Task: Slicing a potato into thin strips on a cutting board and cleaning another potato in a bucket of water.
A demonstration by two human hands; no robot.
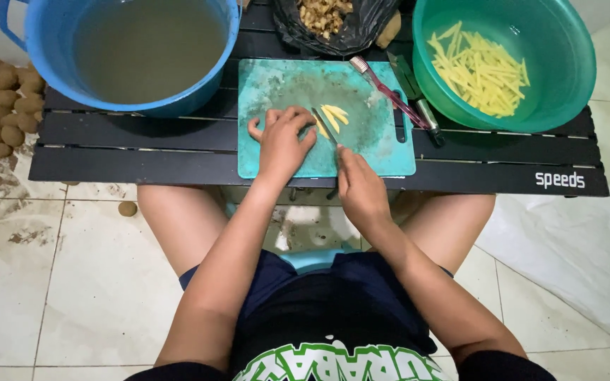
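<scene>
A teal cutting board (375, 159) lies on a low black slatted table (142, 152). My left hand (282, 141) presses down on a peeled potato piece on the board, mostly hidden under my fingers. My right hand (360, 189) grips a knife (325, 125) whose blade angles up to the piece. A few yellow potato strips (335, 115) lie just right of the blade.
A green basin (573, 63) holds several cut potato strips. A blue bucket (44, 56) of murky water stands at the back left. A black bag (372, 21) holds peelings. A pink toothbrush (390, 92) and a peeler (418, 106) lie by the board. Unpeeled potatoes (1, 106) are piled on the floor.
</scene>
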